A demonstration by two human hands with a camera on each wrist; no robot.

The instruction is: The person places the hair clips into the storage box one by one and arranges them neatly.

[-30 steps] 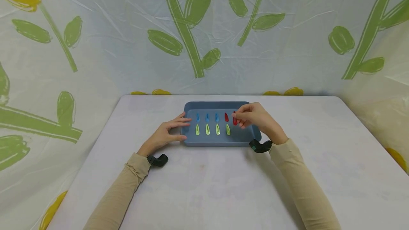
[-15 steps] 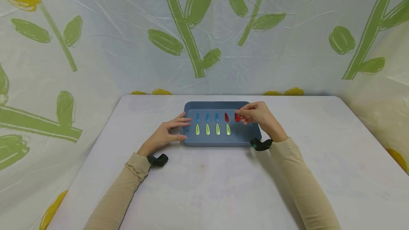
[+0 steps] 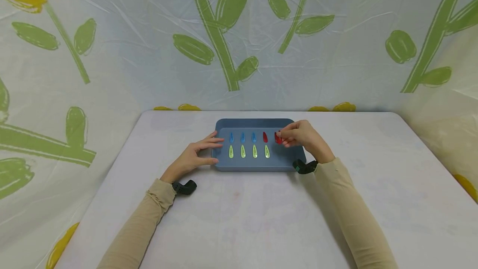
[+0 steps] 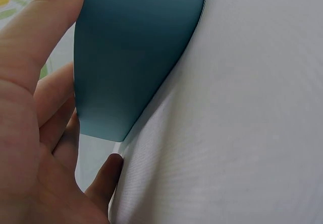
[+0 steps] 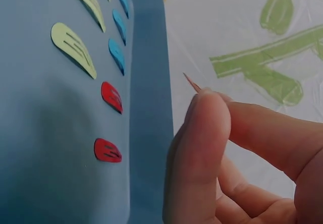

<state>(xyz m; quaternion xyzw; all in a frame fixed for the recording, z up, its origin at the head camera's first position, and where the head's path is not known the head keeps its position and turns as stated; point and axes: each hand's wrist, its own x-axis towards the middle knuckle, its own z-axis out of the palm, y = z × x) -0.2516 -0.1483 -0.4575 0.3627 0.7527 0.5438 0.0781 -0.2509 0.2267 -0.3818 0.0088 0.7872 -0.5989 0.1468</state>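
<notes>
A blue-grey tray [image 3: 257, 166] carries a back row of blue snap hair clips [image 3: 242, 137] and red hair clips [image 3: 265, 137], with a front row of lime ones [image 3: 255, 151]. My right hand [image 3: 304, 136] is over its right part, thumb and forefinger pinched together. A thin reddish point [image 5: 192, 82] sticks out past the thumb, apparently a red hair clip seen edge-on. Two red clips [image 5: 108, 151] lie on the tray below the fingers in the right wrist view. My left hand [image 3: 196, 155] rests against the tray's left side, fingers spread along the wall [image 4: 131, 57].
The tray stands near the back edge of a white-covered table [image 3: 239, 219]. Behind it hangs a pale sheet [image 3: 149, 53] with a flower print. Each wrist carries a black camera, such as the right one [image 3: 304, 167].
My right hand has shifted slightly to the right over the tray, its fingers still pinched. The left hand has stayed where it was, and the rows of clips look the same.
</notes>
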